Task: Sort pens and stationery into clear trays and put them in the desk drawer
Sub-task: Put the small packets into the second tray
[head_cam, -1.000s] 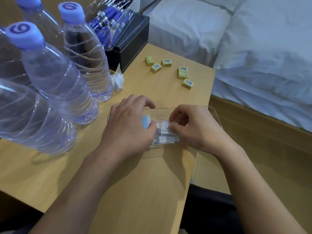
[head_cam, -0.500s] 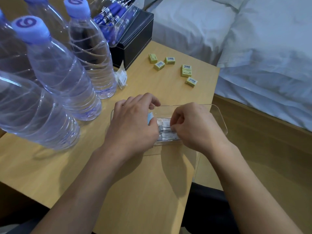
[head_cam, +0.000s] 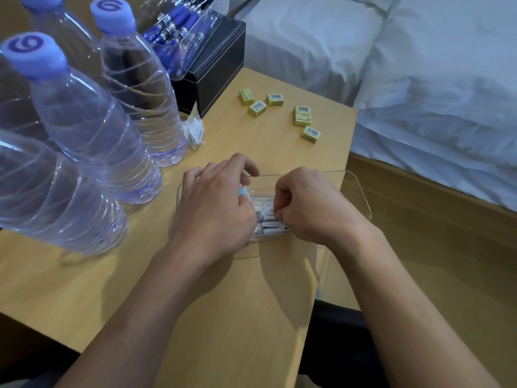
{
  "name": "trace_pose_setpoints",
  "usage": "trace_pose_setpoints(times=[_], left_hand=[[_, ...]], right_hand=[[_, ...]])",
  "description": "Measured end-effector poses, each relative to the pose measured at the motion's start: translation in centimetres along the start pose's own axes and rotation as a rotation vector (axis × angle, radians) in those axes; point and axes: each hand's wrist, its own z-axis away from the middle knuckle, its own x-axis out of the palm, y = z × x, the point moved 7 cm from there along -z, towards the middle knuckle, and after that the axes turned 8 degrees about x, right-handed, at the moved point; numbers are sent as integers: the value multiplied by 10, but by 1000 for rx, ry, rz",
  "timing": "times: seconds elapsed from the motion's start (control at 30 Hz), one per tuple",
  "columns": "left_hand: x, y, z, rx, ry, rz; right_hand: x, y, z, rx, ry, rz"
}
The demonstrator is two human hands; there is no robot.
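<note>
On the desk (head_cam: 223,303), the clear tray (head_cam: 361,191) lies with its right end jutting past the desk edge, so it is best kept pressed flat while it is filled. Both hands work in the tray's left half: the left hand (head_cam: 212,211) curls down over it with a pale blue piece (head_cam: 243,191) showing beneath, though I cannot tell whether it grips that, and the right hand (head_cam: 310,208) pinches the small grey packets (head_cam: 267,208) with bent fingers. These should be packed snugly toward the tray's left end, leaving its right half for the yellow erasers (head_cam: 303,116) scattered beyond the tray.
</note>
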Motion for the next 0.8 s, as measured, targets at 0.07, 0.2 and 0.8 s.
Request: trace_pose_setpoints(times=[0.07,0.2,0.8], left_hand=[[0,0,0,-5,-3,5],[-1,-1,1,-22,-16,31],[-33,-45,9,-201,212,181]], right_hand=[[-1,1,1,-17,-76,-9],[-16,5,2,-11,-95,-57],[-25,-88,-60,-162,186,-176]])
